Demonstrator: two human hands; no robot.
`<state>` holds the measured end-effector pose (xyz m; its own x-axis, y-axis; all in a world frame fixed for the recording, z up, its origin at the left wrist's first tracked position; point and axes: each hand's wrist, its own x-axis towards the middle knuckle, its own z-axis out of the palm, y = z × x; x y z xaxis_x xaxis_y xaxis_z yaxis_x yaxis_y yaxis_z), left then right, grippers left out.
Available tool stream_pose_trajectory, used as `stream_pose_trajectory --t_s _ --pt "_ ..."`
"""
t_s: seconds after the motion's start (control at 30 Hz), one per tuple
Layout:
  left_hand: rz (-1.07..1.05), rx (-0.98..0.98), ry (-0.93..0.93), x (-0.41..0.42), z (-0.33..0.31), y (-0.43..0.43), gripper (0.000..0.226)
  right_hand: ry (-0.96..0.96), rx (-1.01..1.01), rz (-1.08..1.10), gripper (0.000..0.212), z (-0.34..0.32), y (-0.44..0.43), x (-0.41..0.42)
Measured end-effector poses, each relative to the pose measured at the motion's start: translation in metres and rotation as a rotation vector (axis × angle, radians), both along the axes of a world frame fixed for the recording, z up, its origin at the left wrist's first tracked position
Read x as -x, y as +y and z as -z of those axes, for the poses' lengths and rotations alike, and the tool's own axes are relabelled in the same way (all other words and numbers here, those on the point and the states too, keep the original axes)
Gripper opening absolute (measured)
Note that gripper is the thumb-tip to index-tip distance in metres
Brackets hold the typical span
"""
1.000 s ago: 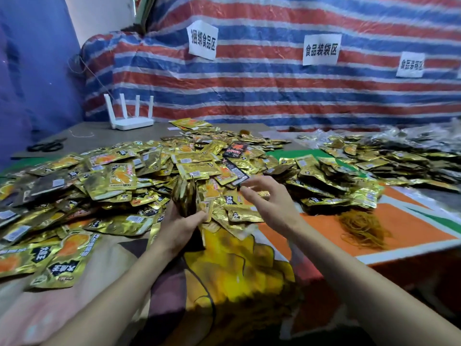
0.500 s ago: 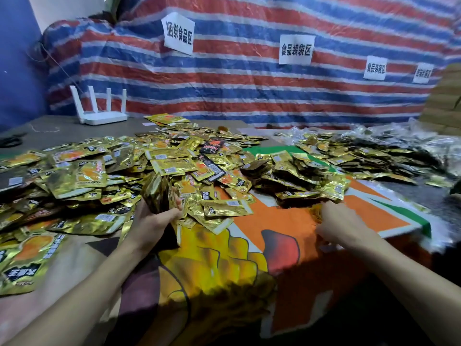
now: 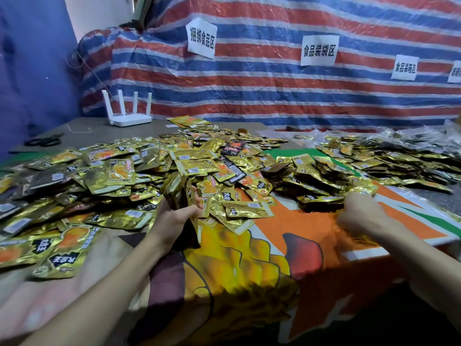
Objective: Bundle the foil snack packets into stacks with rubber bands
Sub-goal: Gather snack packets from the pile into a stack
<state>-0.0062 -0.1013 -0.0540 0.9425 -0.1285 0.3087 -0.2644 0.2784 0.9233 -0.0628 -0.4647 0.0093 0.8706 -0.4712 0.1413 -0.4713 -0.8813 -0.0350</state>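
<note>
Centrally, the left hand (image 3: 174, 219) grips one upright stack of foil packets (image 3: 177, 189). At lower right the right hand (image 3: 359, 217), well apart, is curled knuckles-up; whether it holds anything cannot be told. Loose gold packets (image 3: 112, 176), too many to count, heap across a printed orange, yellow and green cloth (image 3: 299, 228). At upper left stand one white router (image 3: 129, 116) with four antennas and one pair of scissors (image 3: 45, 140). A red, white and blue striped tarp (image 3: 249, 96) carries four paper signs; two read 捆绑食品区 (image 3: 201, 38) and 食品装袋区 (image 3: 319, 50).
</note>
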Motion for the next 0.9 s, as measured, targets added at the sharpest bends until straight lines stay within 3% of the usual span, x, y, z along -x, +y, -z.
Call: stream_pose_trajectory --t_s 0.2,0.3,0.43,0.67,0.9 --pt "0.017 0.017 -0.016 0.001 0.000 0.001 0.038 -0.065 -0.086 -0.040 0.021 -0.019 0.005 -0.010" --pt "0.069 0.057 0.022 0.004 -0.005 0.000 0.039 -0.131 -0.317 -0.217 0.033 -0.030 0.021 -0.013" --pt "0.359 0.195 0.165 0.008 -0.015 -0.001 0.046 -0.231 -0.583 -0.487 0.040 -0.032 0.068 -0.015" --pt "0.512 0.045 0.243 0.018 -0.027 0.006 0.065 -0.273 -0.662 -0.797 0.026 -0.011 0.155 -0.034" --pt "0.252 -0.105 0.396 0.020 -0.025 0.023 0.019 -0.254 -0.742 -0.888 0.020 0.011 0.198 -0.044"
